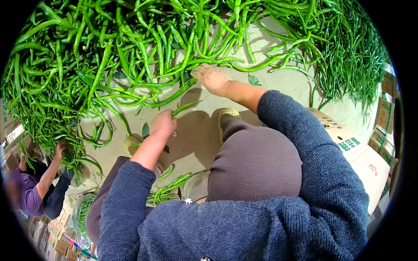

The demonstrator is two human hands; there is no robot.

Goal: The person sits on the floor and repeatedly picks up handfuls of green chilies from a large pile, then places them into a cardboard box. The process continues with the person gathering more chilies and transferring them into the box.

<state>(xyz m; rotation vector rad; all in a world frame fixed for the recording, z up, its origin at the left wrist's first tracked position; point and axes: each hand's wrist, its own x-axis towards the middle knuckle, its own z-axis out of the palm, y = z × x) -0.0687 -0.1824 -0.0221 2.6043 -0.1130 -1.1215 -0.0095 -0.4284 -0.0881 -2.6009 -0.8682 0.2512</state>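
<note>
Long green chili peppers (140,49) lie heaped across the floor before me. My left hand (164,124) is closed around at least one green pepper (186,107), whose pointed end sticks out to the right. Farther forward, my right hand (210,78) reaches to the near edge of the heap, its fingers over the peppers there; whether it grips one is hidden. A smaller bunch of peppers (169,189) lies on the floor below my left hand, beside my leg. A second mound of thinner, darker peppers (346,55) rises at the upper right.
At the far left a co-worker in a purple top (32,195) handles peppers at the pile. An open cardboard box (362,163) stands on my right. Stacked cartons (60,231) and a clear bag of peppers (85,208) are at the lower left. Loose leaves lie on the concrete floor (192,130).
</note>
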